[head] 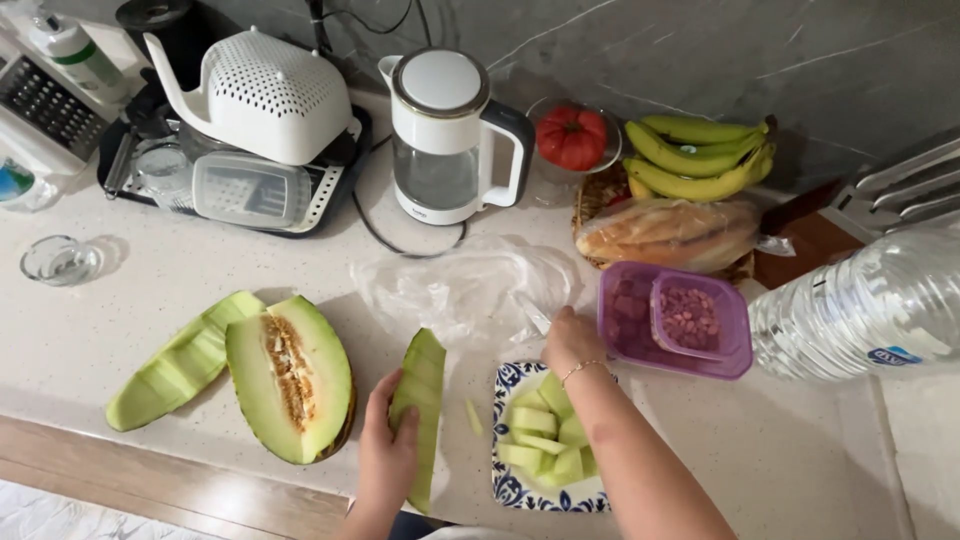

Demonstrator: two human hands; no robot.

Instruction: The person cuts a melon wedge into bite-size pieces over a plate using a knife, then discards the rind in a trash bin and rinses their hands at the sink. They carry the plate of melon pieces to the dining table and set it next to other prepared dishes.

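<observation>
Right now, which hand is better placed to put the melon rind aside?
Probably the left hand: it already holds the rind strip. The right hand is over the plate, seemingly holding a knife.

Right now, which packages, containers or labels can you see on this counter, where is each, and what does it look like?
Water bottle: far right, lying on its side, clear ribbed plastic, small blue label.
Purple tub: right of centre, square, translucent, a smaller tub inside.
Bread bag: behind the tub, clear wrap round a loaf.
Plastic bag: centre, crumpled, clear.
White bottle: far left corner, green band.
</observation>
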